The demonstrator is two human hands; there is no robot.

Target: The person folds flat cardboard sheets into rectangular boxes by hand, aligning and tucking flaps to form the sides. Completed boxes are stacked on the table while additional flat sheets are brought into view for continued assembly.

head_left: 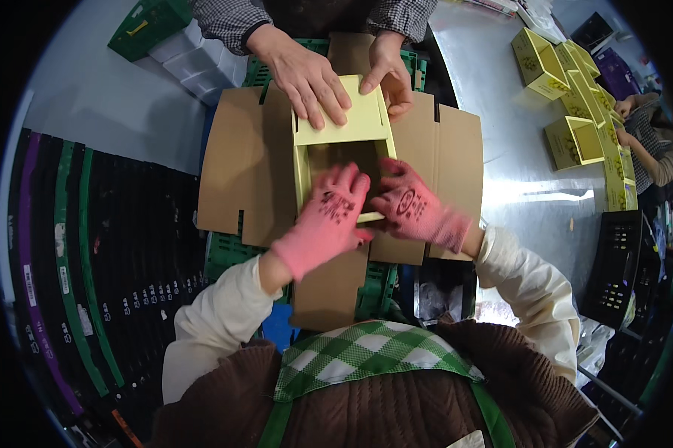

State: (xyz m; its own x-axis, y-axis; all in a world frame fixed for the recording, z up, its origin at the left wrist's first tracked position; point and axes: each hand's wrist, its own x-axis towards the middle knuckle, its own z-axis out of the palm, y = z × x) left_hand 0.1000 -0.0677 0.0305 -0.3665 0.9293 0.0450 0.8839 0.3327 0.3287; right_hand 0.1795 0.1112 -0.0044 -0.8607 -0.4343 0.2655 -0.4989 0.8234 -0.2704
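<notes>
A pale yellow box (304, 179) lies on the opened brown cardboard carton (247, 164) in front of me. A flat yellow panel (344, 112) spans its far half, while its near half is open with a dark brown inside. My left hand (330, 213), in a pink glove, is over the near-left part of the opening, fingers stretched out and slightly blurred. At the near-right edge, my pink-gloved right hand (411, 203) has its fingers bent over the box wall. Two bare hands of a co-worker, a left one (389, 75) and a right one (303, 78), rest on the panel.
Green crates (228, 250) stand beneath the carton. On the right, a metal table (516, 175) bears several yellow open boxes (573, 142), with another person (654, 142) beside them. Stacked black crates (150, 246) fill the left; a black basket (613, 261) sits at right.
</notes>
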